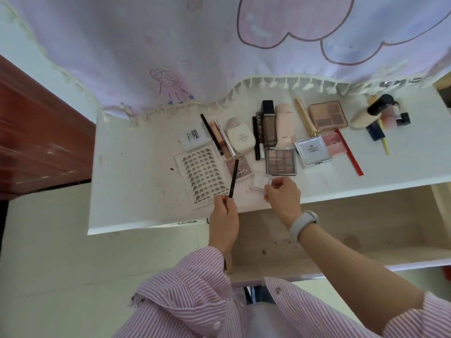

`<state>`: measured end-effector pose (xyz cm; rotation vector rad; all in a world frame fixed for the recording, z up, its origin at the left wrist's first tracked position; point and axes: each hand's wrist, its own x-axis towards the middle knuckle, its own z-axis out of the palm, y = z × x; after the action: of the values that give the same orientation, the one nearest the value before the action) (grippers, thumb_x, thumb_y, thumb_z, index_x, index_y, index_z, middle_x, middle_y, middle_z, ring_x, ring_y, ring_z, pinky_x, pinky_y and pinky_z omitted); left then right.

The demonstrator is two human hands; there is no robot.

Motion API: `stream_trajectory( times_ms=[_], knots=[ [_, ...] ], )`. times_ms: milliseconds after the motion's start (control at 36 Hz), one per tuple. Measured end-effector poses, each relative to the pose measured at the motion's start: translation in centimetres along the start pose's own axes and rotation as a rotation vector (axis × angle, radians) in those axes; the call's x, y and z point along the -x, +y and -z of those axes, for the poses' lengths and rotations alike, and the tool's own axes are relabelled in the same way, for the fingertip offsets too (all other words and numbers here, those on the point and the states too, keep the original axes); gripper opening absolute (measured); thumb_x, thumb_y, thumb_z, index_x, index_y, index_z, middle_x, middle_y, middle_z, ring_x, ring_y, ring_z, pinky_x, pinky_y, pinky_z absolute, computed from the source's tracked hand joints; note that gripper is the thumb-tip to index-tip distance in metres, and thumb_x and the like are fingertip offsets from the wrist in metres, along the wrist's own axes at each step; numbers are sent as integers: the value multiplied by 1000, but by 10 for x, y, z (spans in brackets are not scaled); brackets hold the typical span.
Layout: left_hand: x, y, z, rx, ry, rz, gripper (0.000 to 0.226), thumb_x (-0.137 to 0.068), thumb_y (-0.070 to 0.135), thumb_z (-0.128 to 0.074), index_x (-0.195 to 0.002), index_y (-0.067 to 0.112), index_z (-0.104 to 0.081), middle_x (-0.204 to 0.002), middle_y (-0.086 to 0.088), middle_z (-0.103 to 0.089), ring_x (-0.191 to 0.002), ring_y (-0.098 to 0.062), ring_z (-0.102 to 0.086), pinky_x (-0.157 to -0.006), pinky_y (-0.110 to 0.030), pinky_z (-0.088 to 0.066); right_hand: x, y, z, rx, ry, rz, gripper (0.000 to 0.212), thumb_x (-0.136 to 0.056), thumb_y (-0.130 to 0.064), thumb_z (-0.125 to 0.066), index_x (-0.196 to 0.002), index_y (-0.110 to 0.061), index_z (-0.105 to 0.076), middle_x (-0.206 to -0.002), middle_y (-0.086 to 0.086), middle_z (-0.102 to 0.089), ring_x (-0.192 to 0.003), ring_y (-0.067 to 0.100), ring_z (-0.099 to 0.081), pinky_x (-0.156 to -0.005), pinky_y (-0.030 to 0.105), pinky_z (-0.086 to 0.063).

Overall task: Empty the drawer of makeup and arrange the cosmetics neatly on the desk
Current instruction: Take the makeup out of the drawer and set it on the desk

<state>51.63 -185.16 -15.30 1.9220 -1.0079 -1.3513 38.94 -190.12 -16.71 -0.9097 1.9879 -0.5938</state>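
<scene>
Head view: the left hand pinches a thin black makeup pencil, its tip angled up over the clear tray of false lashes. Just right of that tray, the right hand grips a small clear plastic case on the white desk. Below, the pale wooden drawer stands open.

My left hand holds a pencil over the lash tray, which lies left of the small compact. My right hand grips a small case on the desk, in front of the eyeshadow palette. The mirror case lies right of that palette. Bottles and tubes lie behind. The open drawer is below the desk edge.
</scene>
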Motion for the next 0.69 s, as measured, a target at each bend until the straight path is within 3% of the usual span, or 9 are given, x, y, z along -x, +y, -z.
stream_trajectory(
  times_ms=[139,222,333,417,472,556,611,694],
  knots=[
    [-5,-2,1,36,-18,5,12,-101,23,-32,-101,19,-44,-65,0,-55,-61,-12,-49,-64,-29,-42,3,2,5,80,-61,80,29,-90,-10,-48,-117,-5,-57,-105,14,-65,-99,28,-60,-85,31,-44],
    [-5,-2,-1,26,-36,-14,11,-101,23,-33,-98,23,-43,-67,0,-56,-62,-12,-50,-64,-27,-43,9,1,14,68,-37,151,31,-93,-16,-48,-121,-7,-55,-112,9,-56,-92,18,-52,-82,25,-38],
    [-5,1,-4,-115,-68,-165,11,-100,23,-38,-93,22,-47,-69,3,-53,-60,-11,-46,-60,-27,-39,19,-12,20,-113,-190,236,22,-93,-23,-53,-109,-12,-63,-97,-1,-61,-75,4,-50,-69,17,-39],
    [-7,5,-8,-267,-74,-305,10,-99,24,-41,-94,22,-49,-69,6,-51,-59,-9,-45,-57,-24,-36,16,-24,20,-211,-328,176,11,-92,-24,-55,-84,-20,-61,-76,-8,-57,-65,2,-47,-62,16,-35],
    [-11,10,-10,-330,-64,-376,12,-98,25,-43,-97,21,-54,-78,6,-54,-70,-9,-48,-64,-24,-38,9,-29,19,-207,-327,190,16,-91,-20,-55,-75,-19,-58,-68,-7,-55,-61,5,-47,-59,17,-34],
    [-24,11,-8,-513,18,-509,35,-93,39,-37,-111,19,-60,-106,4,-57,-103,-13,-46,-90,-32,-38,-3,-38,22,-275,-309,194,17,-95,-16,-47,-80,-14,-54,-71,3,-64,-51,9,-50,-47,15,-37],
    [-36,9,-4,-737,82,-629,47,-89,42,-32,-122,19,-56,-125,1,-54,-123,-20,-39,-102,-43,-32,-15,-46,27,-256,-235,202,16,-97,-16,-44,-86,-10,-52,-68,6,-64,-41,4,-50,-41,12,-37],
    [-53,3,4,-1085,-79,-684,52,-92,41,-31,-141,23,-35,-152,0,-28,-143,-27,-12,-111,-55,-6,-37,-60,29,-51,-152,277,15,-96,-18,-46,-95,-6,-54,-66,2,-61,-45,5,-53,-46,18,-44]
  ],
)
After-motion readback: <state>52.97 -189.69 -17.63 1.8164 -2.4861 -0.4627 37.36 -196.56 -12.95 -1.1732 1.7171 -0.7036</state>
